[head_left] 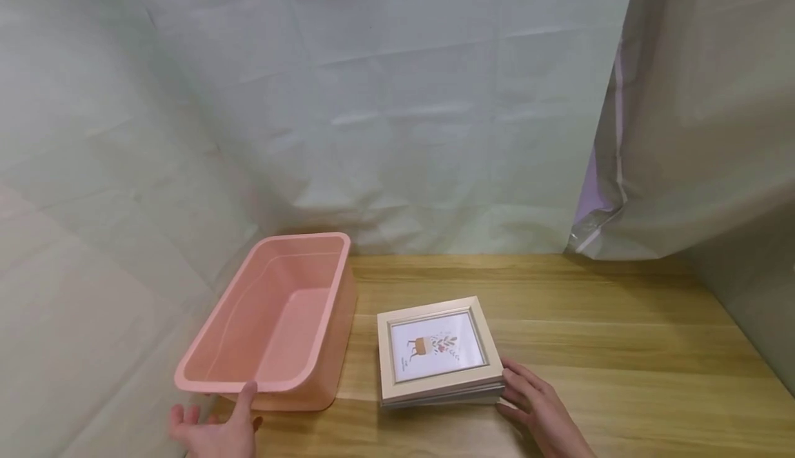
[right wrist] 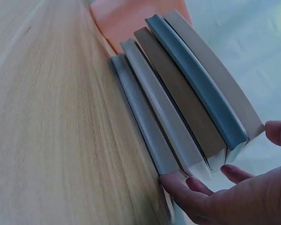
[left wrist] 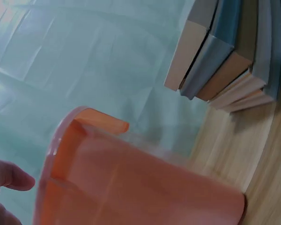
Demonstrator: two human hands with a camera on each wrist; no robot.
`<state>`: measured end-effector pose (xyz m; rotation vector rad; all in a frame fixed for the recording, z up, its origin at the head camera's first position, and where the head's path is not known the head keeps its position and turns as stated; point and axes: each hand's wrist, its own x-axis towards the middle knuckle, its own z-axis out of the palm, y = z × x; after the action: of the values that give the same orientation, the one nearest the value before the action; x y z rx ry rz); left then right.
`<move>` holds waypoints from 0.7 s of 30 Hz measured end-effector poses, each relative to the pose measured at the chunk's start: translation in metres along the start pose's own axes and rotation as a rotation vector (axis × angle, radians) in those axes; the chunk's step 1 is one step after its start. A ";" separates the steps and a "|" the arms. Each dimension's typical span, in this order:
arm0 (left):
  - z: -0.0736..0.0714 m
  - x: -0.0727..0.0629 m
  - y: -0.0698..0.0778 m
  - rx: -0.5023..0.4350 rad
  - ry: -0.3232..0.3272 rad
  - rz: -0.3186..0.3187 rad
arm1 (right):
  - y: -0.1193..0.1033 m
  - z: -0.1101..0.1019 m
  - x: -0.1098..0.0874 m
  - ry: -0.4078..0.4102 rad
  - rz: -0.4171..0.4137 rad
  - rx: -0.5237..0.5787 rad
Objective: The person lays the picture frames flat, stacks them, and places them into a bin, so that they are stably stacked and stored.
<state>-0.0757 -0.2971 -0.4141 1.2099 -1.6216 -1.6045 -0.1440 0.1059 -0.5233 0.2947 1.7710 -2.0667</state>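
Observation:
A pink plastic basin [head_left: 332, 306] stands on the left, with nothing inside it. My left hand [head_left: 217, 437] is at its near end, the thumb right at the rim in the head view; the left wrist view shows a gap between thumb and rim. To the basin's right lies a stack with a cream picture frame [head_left: 435, 347] on top, holding a drawing of a plant in a pot. Several more flat pieces, such as a blue one [right wrist: 196, 84] and a brown one [right wrist: 178, 89], lie beneath it. My right hand [head_left: 540, 403] touches the stack's right side with its fingers spread.
The wooden table [head_left: 590, 334] carries both the basin and the stack. Pale sheeting [head_left: 404, 120] hangs behind and along the left side. A grey-brown curtain [head_left: 702, 120] hangs on the right, with a purple strip at its edge.

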 end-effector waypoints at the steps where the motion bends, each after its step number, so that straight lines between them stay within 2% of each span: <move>1: 0.001 0.003 -0.001 -0.025 -0.034 -0.022 | 0.000 0.000 0.000 -0.004 0.002 -0.002; 3: 0.002 0.007 -0.002 -0.066 -0.083 -0.050 | 0.001 0.000 0.000 -0.011 0.004 -0.001; 5: 0.005 0.007 -0.003 -0.086 -0.102 -0.055 | 0.002 -0.001 -0.001 -0.018 0.002 0.001; 14: 0.011 0.006 0.001 -0.171 -0.155 -0.013 | 0.003 -0.004 -0.003 -0.047 -0.009 0.012; 18: 0.012 0.011 0.004 -0.163 -0.149 -0.009 | 0.003 -0.005 -0.003 -0.046 -0.014 0.015; 21: 0.010 0.018 0.007 -0.123 -0.150 -0.015 | 0.003 -0.005 -0.003 -0.045 -0.020 0.020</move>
<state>-0.0936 -0.3092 -0.4119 1.0636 -1.5806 -1.8146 -0.1402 0.1112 -0.5258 0.2351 1.7343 -2.0899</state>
